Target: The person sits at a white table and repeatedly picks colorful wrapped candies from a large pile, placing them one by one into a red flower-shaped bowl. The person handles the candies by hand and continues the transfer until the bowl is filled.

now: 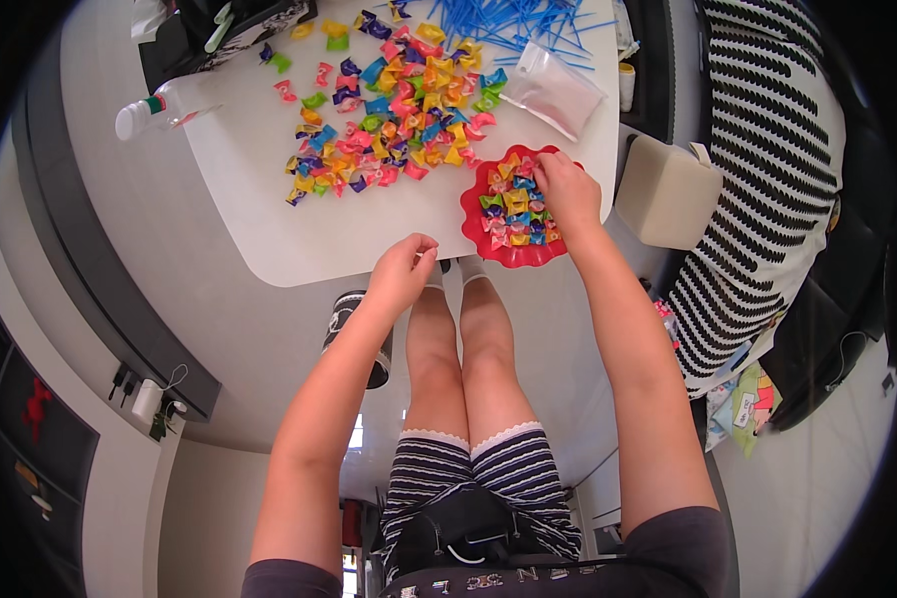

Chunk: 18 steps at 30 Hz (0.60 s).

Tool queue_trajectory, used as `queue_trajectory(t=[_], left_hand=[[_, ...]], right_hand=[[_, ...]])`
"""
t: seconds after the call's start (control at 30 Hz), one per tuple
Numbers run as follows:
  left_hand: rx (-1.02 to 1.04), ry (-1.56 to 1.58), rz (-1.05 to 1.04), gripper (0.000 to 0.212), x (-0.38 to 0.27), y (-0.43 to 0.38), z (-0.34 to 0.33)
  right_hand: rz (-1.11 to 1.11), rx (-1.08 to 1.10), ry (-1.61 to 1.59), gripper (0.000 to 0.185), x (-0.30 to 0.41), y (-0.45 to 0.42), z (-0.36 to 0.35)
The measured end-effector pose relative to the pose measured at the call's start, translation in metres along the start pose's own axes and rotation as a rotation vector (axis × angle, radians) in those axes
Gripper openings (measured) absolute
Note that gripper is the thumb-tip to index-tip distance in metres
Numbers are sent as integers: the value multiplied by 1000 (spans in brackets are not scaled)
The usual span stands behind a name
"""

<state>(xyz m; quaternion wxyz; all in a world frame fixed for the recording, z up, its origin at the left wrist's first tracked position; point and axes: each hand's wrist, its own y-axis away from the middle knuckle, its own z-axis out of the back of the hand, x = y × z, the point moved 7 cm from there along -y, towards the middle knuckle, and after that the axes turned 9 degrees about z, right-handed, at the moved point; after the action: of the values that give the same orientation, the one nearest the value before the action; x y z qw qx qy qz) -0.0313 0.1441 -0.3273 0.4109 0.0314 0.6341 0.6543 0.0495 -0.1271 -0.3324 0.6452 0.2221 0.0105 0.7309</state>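
My right hand [569, 190] reaches over a red scalloped dish [513, 256] at the table's near right corner. Its fingertips touch the wrapped candies [517, 200] laid in rows inside; whether they pinch one is hidden. Off the table's front edge, left of the dish, my left hand [404, 273] hovers with fingers loosely curled. A gap shows between its thumb and forefinger, and no object is visible there. A loose heap of wrapped candies [396, 112] in pink, yellow, orange, green, blue and purple spreads across the white table [232, 194] beyond both hands.
Blue plastic sticks [508, 26] lie at the far edge, near a clear plastic bag [553, 91]. A clear bottle [164, 108] lies at the left. A beige box-shaped thing [669, 193] stands right of the table. Below the edge is a black patterned bin [380, 366].
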Motion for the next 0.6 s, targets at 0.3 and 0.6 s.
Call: queue_trajectory(t=[0.3, 0.6], left_hand=[[-487, -20, -104, 26, -8, -18, 56], [-649, -380, -149, 26, -22, -53, 90]], right_hand=[[-53, -53, -73, 22, -1, 9, 8], [-71, -135, -282, 18, 26, 26, 23]])
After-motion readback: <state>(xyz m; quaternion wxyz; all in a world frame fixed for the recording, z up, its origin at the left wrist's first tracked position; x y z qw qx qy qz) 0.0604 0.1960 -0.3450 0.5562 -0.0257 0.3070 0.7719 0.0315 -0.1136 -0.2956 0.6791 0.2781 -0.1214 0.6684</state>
